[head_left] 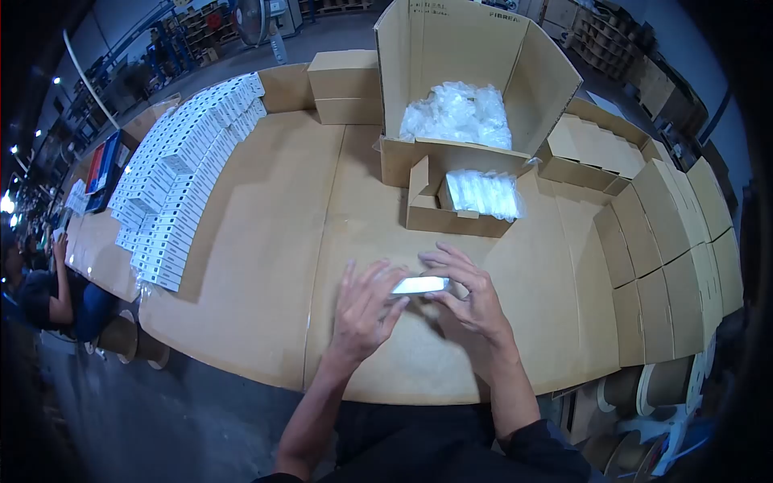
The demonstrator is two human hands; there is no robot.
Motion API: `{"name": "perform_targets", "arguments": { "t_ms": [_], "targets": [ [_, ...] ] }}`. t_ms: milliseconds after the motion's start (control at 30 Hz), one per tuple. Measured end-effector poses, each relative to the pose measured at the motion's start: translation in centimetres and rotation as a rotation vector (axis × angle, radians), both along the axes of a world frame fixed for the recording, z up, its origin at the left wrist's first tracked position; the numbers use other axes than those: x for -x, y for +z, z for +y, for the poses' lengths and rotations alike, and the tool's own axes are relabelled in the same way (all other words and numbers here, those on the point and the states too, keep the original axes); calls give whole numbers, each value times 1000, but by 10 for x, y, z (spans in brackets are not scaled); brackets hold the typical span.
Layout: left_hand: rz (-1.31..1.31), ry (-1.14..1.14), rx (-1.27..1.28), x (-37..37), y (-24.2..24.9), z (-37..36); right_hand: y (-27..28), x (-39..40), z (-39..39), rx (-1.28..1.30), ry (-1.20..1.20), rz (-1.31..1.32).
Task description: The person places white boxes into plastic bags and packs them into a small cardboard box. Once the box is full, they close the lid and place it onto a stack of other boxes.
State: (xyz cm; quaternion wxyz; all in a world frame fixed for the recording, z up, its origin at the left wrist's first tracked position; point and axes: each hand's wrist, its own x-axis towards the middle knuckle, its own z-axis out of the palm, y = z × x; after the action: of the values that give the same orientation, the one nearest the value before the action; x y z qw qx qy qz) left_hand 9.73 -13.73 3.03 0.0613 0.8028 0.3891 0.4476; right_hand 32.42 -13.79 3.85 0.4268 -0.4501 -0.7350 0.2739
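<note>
Both hands are raised over the middle of the cardboard-covered table (258,241). A small, flat white item (420,285) is between them. My right hand (469,294) has its fingers and thumb closed on the item's right end. My left hand (366,310) is at its left end, slightly blurred, fingers curved; whether they grip it is hard to see. Just beyond the hands stands a small open carton (451,223) with several clear-wrapped packets (483,193) in a row. Behind it, a large open box (459,48) contains crumpled clear plastic bags (457,113).
Stacked white boxes (181,177) line the left side. Brown cartons (668,258) are stacked at the right, with an open tray of cartons (592,149) behind them. Closed cartons (346,87) stand at the back. Another person (60,290) sits at far left.
</note>
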Motion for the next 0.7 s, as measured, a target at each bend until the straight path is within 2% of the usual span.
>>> {"name": "perform_targets", "arguments": {
  "t_ms": [67,167,300,467,500,567,633,667,700],
  "targets": [
    [42,-163,52,0,0,6,7,2,-2,3,13,25],
    [-169,-214,246,7,-12,13,3,-4,0,4,11,69],
    [-266,-254,342,6,-15,16,-2,-8,-3,22,-15,120],
    [-276,-319,334,3,-20,27,11,-19,-4,-84,3,-141],
    [-294,-323,367,1,-19,29,15,-20,-4,-107,27,-210],
    [-329,-332,433,-5,-18,33,20,-22,-3,-69,9,-147],
    [-295,-223,320,-16,-11,44,24,-27,3,-72,-16,-94],
    [-279,-168,264,-20,-7,51,27,-31,7,-159,-65,-156],
    [-201,-124,289,-22,-7,59,28,-33,10,-149,-142,-99]
  ]
}}
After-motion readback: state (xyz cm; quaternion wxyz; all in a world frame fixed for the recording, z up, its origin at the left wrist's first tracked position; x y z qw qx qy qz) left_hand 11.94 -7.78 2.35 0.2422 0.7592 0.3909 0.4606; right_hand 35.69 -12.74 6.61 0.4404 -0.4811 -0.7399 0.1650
